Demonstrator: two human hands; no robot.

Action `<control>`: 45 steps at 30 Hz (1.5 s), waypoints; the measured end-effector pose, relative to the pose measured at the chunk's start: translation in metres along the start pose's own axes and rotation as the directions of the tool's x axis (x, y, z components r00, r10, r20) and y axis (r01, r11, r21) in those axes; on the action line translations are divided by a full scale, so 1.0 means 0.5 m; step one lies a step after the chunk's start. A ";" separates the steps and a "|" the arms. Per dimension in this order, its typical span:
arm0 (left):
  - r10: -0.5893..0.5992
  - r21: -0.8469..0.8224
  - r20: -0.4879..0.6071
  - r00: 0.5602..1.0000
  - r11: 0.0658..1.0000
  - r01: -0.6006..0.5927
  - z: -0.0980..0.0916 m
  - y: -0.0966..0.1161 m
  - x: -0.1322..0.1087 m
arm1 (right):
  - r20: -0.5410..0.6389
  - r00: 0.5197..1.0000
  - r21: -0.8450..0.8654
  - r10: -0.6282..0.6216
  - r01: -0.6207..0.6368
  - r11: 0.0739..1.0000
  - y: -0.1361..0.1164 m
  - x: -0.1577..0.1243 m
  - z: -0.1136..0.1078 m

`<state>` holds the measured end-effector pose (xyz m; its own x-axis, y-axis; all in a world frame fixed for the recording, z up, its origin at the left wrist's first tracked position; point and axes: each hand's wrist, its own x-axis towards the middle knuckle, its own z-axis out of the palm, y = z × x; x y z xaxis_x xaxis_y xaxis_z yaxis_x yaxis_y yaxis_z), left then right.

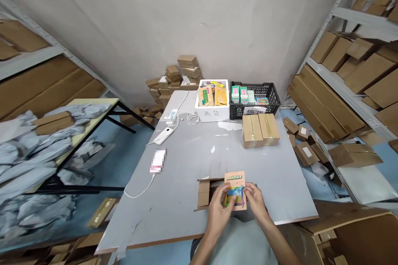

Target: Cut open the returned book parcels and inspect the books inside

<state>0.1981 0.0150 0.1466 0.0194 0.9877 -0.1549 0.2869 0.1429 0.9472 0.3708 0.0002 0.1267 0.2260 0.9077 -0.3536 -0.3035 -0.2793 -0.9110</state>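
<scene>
Left hand (219,208) and right hand (255,201), fingers (221,191) clamped on peach booklet (235,177), seemingly above open carton (204,193)

A grey table (192,153) carries a white bin (222,112), black crate (236,112), taped boxes (252,133) and open carton (203,193).

Whse-type stockrm: metal shelving (360,17) w/ cardbd boxes (357,68), piled plastic bags (46,152).

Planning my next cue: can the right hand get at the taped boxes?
Probably yes: nothing seems to stand between the right hand and the taped boxes, though it holds the booklet.
</scene>
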 end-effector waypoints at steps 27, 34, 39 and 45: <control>0.322 -0.441 0.202 0.925 0.873 -0.208 0.162 0.491 0.542 | -0.074 0.922 0.162 -0.381 0.388 0.907 -0.550 0.387 -0.074; 0.314 -0.435 0.232 0.921 0.880 -0.190 0.159 0.463 0.581 | -0.101 0.914 0.188 -0.393 0.405 0.895 -0.528 0.426 -0.072; 0.216 -0.364 0.138 0.967 0.919 -0.153 0.196 0.504 0.636 | -0.260 0.910 0.327 -0.322 0.397 0.858 -0.559 0.502 -0.059; 0.329 -0.290 -0.095 0.940 0.894 -0.342 0.122 0.342 0.567 | -0.229 0.960 0.318 -0.164 0.233 0.919 -0.432 0.484 -0.132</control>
<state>0.3114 0.3158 0.2476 0.0218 0.9811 0.1923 -0.0275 -0.1917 0.9811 0.5521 0.2593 0.2241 0.4783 0.8451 -0.2389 -0.5210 0.0540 -0.8519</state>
